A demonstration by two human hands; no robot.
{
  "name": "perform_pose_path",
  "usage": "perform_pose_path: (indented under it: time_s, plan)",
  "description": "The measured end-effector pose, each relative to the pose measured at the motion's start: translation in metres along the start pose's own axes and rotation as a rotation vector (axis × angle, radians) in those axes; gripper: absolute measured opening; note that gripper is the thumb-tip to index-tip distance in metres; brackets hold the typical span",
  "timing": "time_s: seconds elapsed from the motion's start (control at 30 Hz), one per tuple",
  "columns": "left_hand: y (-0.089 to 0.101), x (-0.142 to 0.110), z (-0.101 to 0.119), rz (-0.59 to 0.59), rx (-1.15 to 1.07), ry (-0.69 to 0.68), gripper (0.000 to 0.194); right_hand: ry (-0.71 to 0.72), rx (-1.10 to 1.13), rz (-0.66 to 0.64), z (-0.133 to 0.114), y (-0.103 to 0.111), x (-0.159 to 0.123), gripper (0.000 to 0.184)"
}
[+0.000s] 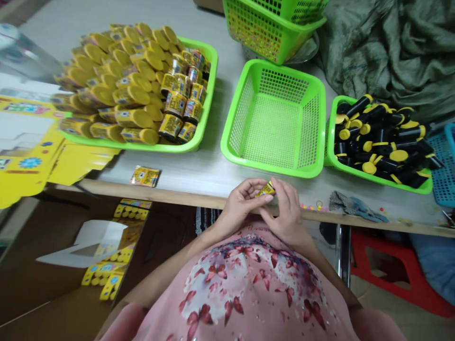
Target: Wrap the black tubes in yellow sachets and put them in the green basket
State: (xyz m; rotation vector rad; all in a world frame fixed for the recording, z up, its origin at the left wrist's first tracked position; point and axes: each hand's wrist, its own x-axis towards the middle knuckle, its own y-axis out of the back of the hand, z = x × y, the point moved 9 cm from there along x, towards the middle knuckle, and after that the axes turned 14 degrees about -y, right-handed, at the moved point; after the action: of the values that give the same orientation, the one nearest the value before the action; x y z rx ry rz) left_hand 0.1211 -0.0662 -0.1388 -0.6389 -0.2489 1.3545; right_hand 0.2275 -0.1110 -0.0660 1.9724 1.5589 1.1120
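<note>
Both hands meet at the table's near edge, just in front of my body. My left hand [241,201] and my right hand [286,208] pinch one small yellow printed label [266,190] between their fingertips. Beyond them stands an empty green mesh basket [249,161]. A green basket [204,118] on the left is heaped with yellow-capped, yellow-labelled tubes [131,80]. Another green basket [332,158] on the right holds black tubes with yellow caps [384,137]. A loose yellow label [145,176] lies flat on the table to the left.
Stacked green baskets [273,28] stand at the back, beside a crumpled grey-green cloth [391,47]. Flat yellow cartons [31,147] lie at the left, above a brown box [71,265] with more. A blue basket [444,166], grey gloves [355,206] and a red stool [391,270] are at the right.
</note>
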Motion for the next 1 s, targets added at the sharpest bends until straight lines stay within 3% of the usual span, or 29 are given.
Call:
perform_pose_path:
  time_s: [0.17, 0.27, 0.47, 0.73, 0.87, 1.0]
  plan:
    - [-0.019, -0.013, -0.019, -0.202, -0.223, 0.299, 0.039, -0.056, 0.214, -0.024, 0.005, -0.003, -0.001, 0.073]
    - [-0.021, -0.018, -0.02, -0.242, -0.263, 0.356, 0.042, -0.042, 0.287, -0.089, 0.003, -0.005, -0.003, 0.075]
    - [-0.014, -0.019, -0.016, -0.186, -0.264, 0.366, 0.035, -0.08, 0.32, -0.18, 0.005, -0.008, -0.004, 0.076]
    - [0.002, -0.014, -0.005, -0.033, -0.162, 0.269, 0.025, 0.011, 0.227, -0.185, -0.009, -0.007, 0.002, 0.072]
    - [-0.001, -0.015, -0.001, -0.083, -0.182, 0.275, 0.029, -0.049, 0.32, -0.196, -0.005, -0.012, 0.003, 0.074]
    - [0.006, -0.013, 0.003, -0.056, -0.18, 0.209, 0.025, 0.043, 0.182, -0.171, -0.014, -0.012, 0.005, 0.066]
